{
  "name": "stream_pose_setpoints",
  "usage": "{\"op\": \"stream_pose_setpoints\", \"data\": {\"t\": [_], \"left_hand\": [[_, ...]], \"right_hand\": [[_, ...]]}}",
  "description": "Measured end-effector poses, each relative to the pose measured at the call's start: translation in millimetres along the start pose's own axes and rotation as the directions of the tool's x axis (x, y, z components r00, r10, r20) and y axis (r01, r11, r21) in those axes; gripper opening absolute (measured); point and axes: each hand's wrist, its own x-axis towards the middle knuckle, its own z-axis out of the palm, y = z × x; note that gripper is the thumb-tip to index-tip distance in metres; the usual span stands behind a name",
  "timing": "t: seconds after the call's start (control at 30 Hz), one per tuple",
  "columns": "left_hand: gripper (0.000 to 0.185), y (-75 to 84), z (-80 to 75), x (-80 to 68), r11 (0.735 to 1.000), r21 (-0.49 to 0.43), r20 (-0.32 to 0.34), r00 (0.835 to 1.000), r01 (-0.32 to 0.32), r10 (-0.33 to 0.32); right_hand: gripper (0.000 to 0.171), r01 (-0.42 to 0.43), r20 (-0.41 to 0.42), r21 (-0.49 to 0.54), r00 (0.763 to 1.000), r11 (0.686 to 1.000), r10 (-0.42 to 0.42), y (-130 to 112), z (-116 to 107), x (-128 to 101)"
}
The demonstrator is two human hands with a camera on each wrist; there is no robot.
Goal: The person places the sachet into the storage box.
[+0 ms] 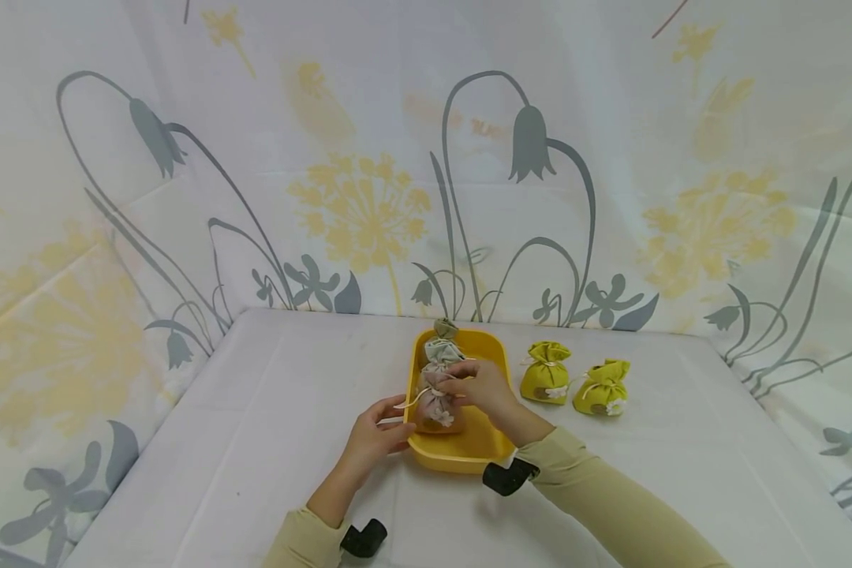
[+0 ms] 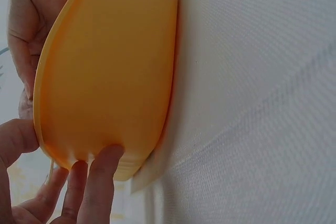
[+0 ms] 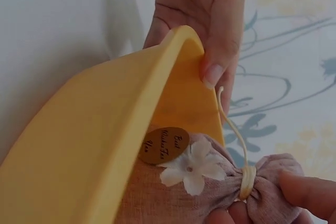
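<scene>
A yellow plastic tub [image 1: 497, 430] stands on the table. My left hand [image 1: 379, 430] grips its left wall, with the thumb over the rim and the fingers against the outer side [image 2: 105, 66]. Inside, along the left, is a row of small cloth drawstring pouches. The nearest, a dusty pink pouch [image 1: 436, 406], carries a white flower [image 3: 193, 167], a round brown tag [image 3: 165, 146] and a cream cord [image 3: 247, 182]. My right hand [image 1: 486, 390] reaches over the tub and pinches this pouch's gathered neck. Behind it are a pale grey-green pouch [image 1: 442, 350] and a darker olive one [image 1: 445, 327].
Two yellow-green pouches [image 1: 545, 375] [image 1: 603, 388] with white flowers stand on the table to the right of the tub. A white sheet [image 1: 277, 394] covers the table. Flower-printed cloth [image 1: 369, 237] hangs behind and at the sides.
</scene>
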Motion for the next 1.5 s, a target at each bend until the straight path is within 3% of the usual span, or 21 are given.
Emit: {"op": "stream_pose_setpoints", "data": {"t": [0.17,0.6,0.9,1.5], "left_hand": [[0.052,-1.6,0.2,1.7,1.000,-0.004,-0.010,1.000,0.005,-0.006],[0.051,-0.5,1.6,0.8,1.000,0.001,-0.005,1.000,-0.012,0.012],[0.052,-1.7,2.0,2.1,1.000,0.007,-0.013,1.000,0.000,0.000],[0.052,-2.5,1.4,0.7,1.000,-0.005,-0.014,1.000,0.000,0.000]], "right_hand": [[0.023,0.008,0.025,-0.006,1.000,1.000,-0.008,-0.2,-8.1,-3.7],[0.027,0.039,-0.070,-0.085,0.997,0.996,-0.046,8.1,-28.2,-29.9],[0.027,0.064,-0.096,-0.034,0.993,0.997,-0.067,14.0,-36.4,-47.4],[0.033,0.081,-0.181,-0.051,0.980,0.995,-0.089,31.2,-61.3,-75.3]]}}
